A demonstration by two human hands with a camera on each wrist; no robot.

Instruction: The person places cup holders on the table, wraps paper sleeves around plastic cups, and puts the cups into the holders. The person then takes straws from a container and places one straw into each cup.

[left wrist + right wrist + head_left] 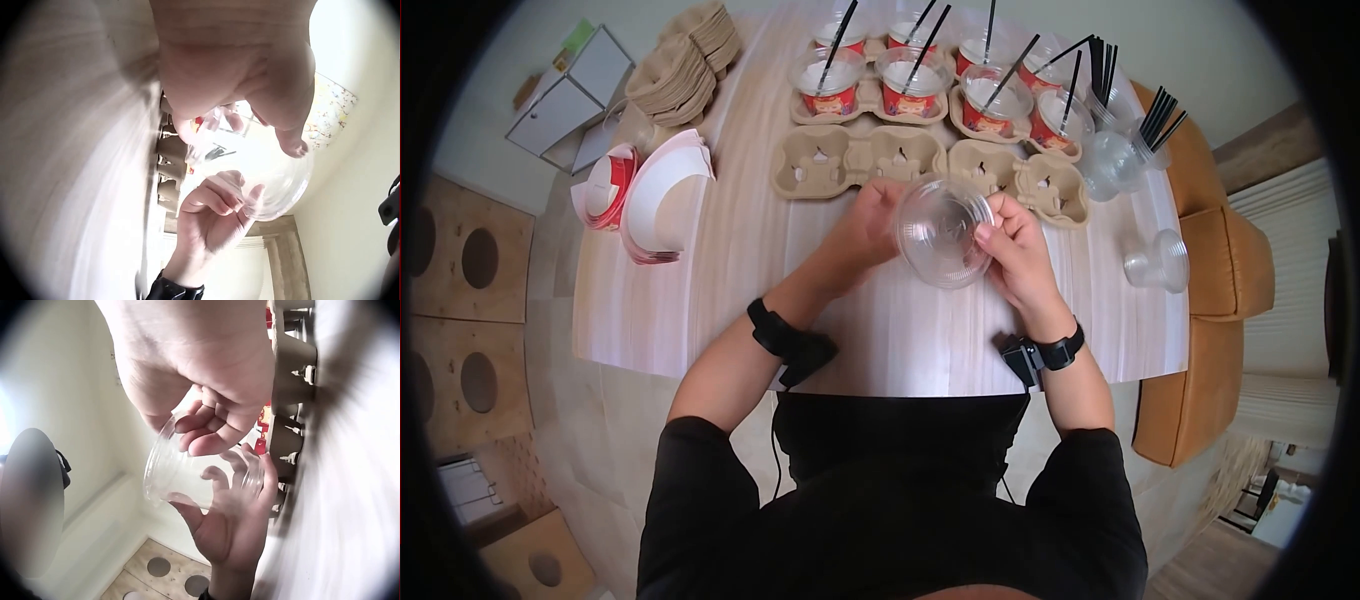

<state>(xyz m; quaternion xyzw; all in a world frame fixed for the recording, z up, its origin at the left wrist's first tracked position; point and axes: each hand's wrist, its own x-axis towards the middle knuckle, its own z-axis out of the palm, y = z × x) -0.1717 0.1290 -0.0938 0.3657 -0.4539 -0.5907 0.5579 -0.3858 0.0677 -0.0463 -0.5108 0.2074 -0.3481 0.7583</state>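
Note:
Both hands hold a clear plastic cup (pixel 945 232) above the table, its round opening tilted toward the head camera. The left hand (pixel 874 225) curls round the cup's left side. At its right rim the right hand (pixel 1018 250) pinches the wall between thumb and fingers. In the right wrist view, the right hand's fingers (pixel 209 425) are bent at the clear cup (pixel 200 475), with the left hand (pixel 234 528) round its other side. The left wrist view shows the right hand (pixel 215 215) touching the cup (pixel 275 187) too.
Just beyond the hands are cardboard carriers (pixel 815 165) with vacant wells. Behind them, carriers hold several red cups (pixel 830 100) with black straws. Stacked carriers (pixel 670 85) and paper pieces (pixel 655 210) lie left. Clear cups (pixel 1160 262) and straws (pixel 1162 118) are right.

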